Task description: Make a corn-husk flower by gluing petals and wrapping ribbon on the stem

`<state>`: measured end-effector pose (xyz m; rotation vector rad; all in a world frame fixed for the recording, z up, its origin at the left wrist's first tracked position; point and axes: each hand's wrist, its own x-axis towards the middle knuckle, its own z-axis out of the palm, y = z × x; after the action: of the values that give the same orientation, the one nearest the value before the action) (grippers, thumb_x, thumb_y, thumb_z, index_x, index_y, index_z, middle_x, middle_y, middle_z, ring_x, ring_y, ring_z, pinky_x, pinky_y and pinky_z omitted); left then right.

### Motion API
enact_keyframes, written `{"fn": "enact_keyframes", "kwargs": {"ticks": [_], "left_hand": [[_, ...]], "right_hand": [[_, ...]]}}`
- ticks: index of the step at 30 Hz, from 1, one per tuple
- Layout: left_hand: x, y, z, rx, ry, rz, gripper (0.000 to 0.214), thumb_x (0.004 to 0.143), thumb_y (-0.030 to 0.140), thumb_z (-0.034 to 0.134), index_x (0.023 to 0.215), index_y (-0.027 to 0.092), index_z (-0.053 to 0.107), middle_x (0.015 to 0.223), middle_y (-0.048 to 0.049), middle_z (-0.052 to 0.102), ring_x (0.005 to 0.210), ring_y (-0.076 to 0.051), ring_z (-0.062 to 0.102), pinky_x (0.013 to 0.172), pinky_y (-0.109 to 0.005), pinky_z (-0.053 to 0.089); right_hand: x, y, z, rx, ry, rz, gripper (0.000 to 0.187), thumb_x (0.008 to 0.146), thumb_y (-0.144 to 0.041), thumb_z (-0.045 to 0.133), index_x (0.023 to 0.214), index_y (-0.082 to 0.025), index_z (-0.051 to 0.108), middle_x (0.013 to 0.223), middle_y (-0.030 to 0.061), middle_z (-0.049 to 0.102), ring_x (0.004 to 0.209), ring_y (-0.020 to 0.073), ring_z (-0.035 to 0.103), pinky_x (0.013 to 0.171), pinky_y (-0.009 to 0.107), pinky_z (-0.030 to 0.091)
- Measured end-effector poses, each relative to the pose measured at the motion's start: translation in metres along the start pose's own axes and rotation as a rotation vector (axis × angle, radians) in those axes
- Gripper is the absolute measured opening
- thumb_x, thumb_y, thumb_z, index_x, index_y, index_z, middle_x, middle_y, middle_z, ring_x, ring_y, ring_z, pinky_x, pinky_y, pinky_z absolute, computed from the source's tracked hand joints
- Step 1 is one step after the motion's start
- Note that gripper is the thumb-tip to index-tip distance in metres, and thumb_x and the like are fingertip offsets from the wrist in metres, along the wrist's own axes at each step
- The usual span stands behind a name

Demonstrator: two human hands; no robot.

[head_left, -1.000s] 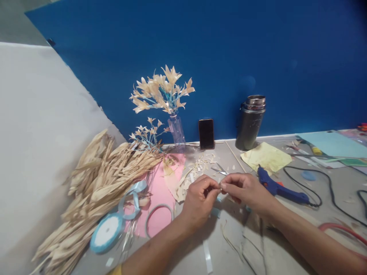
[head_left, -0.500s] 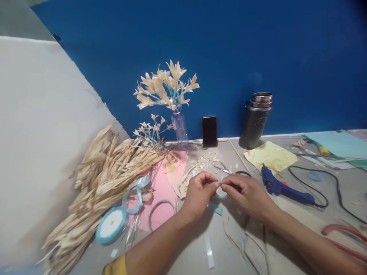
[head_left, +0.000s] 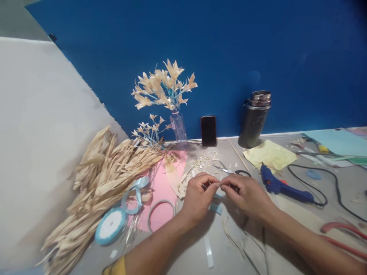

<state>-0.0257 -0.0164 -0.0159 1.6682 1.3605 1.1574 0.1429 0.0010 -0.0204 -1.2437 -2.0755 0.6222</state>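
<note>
My left hand (head_left: 202, 194) and my right hand (head_left: 243, 193) meet fingertip to fingertip above the table. Both are closed in a pinch, and what lies between the fingers is too small to make out. Scissors (head_left: 225, 168) lie just beyond them, one black handle loop showing. Under my left hand is a short piece of light blue ribbon (head_left: 215, 208). Pale scraps of husk (head_left: 183, 187) lie left of that hand. A thin dry strip (head_left: 229, 235) and a white strip (head_left: 208, 252) rest nearer to me.
Dried corn husks (head_left: 94, 194) and a blue ribbon spool (head_left: 111, 226) lie left, by pink paper (head_left: 162, 183). Husk flowers stand in a clear bottle (head_left: 178, 131), near a phone (head_left: 208, 131) and a flask (head_left: 254, 120). Right are a blue glue gun (head_left: 282, 187) with its cord and red-handled pliers (head_left: 342, 229).
The pinched fingertips of both hands have shifted only slightly and stay together. The whole view has slid a little; the things on the table lie as before.
</note>
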Motion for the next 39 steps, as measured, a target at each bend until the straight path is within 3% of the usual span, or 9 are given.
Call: {"fn": "enact_keyframes", "kwargs": {"ticks": [6, 11, 18, 23, 29, 34, 39], "left_hand": [[-0.003, 0.002, 0.002, 0.055, -0.039, 0.064, 0.015, 0.087, 0.018, 0.057, 0.073, 0.019, 0.062, 0.076, -0.0008, 0.060, 0.075, -0.016, 0.055, 0.071, -0.028, 0.040], [0.001, 0.002, 0.002, -0.290, -0.149, -0.180, 0.013, 0.083, 0.028, 0.060, 0.074, 0.019, 0.060, 0.061, 0.0028, 0.051, 0.055, -0.011, 0.046, 0.057, -0.025, 0.036], [0.009, -0.001, -0.004, -0.423, -0.187, -0.268, 0.018, 0.073, 0.033, 0.073, 0.069, 0.017, 0.066, 0.058, 0.0015, 0.055, 0.053, -0.009, 0.045, 0.055, -0.025, 0.034], [0.010, 0.000, -0.008, -0.397, -0.189, -0.289, 0.013, 0.069, 0.028, 0.074, 0.067, 0.016, 0.069, 0.058, 0.0011, 0.056, 0.053, -0.009, 0.046, 0.054, -0.025, 0.034], [0.008, -0.002, -0.006, -0.336, -0.102, -0.280, 0.016, 0.068, 0.028, 0.076, 0.065, 0.017, 0.065, 0.058, 0.0018, 0.057, 0.050, -0.009, 0.045, 0.049, -0.023, 0.033], [0.003, 0.000, 0.000, -0.275, -0.133, -0.331, 0.020, 0.077, 0.030, 0.067, 0.063, 0.017, 0.064, 0.047, 0.0029, 0.050, 0.044, -0.009, 0.041, 0.046, -0.023, 0.029], [0.000, 0.003, 0.002, -0.302, -0.132, -0.371, 0.020, 0.079, 0.031, 0.065, 0.066, 0.016, 0.067, 0.048, 0.0022, 0.051, 0.044, -0.009, 0.041, 0.047, -0.024, 0.030]], "right_hand": [[0.003, -0.007, -0.007, 0.117, -0.060, 0.190, 0.020, 0.081, -0.030, 0.054, 0.070, -0.021, 0.069, 0.064, 0.0015, 0.071, 0.062, 0.0192, 0.061, 0.058, 0.029, 0.040], [0.004, -0.007, -0.010, 0.293, -0.086, 0.276, 0.020, 0.077, -0.033, 0.057, 0.066, -0.020, 0.068, 0.059, -0.0003, 0.065, 0.055, 0.0154, 0.055, 0.052, 0.026, 0.040], [0.004, -0.006, -0.011, 0.319, -0.120, 0.257, 0.021, 0.078, -0.034, 0.059, 0.066, -0.019, 0.068, 0.057, -0.0013, 0.062, 0.055, 0.0143, 0.051, 0.051, 0.025, 0.037], [0.004, -0.007, -0.014, 0.266, -0.129, 0.190, 0.022, 0.080, -0.034, 0.058, 0.066, -0.020, 0.068, 0.061, -0.0001, 0.066, 0.059, 0.0163, 0.056, 0.054, 0.026, 0.040], [0.004, -0.005, -0.015, 0.160, -0.093, 0.084, 0.023, 0.085, -0.034, 0.055, 0.070, -0.021, 0.068, 0.064, 0.0002, 0.069, 0.061, 0.0172, 0.061, 0.058, 0.027, 0.040], [-0.002, -0.001, -0.008, -0.159, 0.015, -0.068, 0.024, 0.092, -0.029, 0.052, 0.075, -0.022, 0.067, 0.072, 0.0023, 0.072, 0.068, 0.0193, 0.063, 0.063, 0.030, 0.036], [-0.008, -0.002, -0.002, -0.398, 0.050, -0.107, 0.025, 0.095, -0.029, 0.051, 0.079, -0.021, 0.068, 0.075, 0.0050, 0.073, 0.072, 0.0223, 0.065, 0.060, 0.032, 0.029]]}}
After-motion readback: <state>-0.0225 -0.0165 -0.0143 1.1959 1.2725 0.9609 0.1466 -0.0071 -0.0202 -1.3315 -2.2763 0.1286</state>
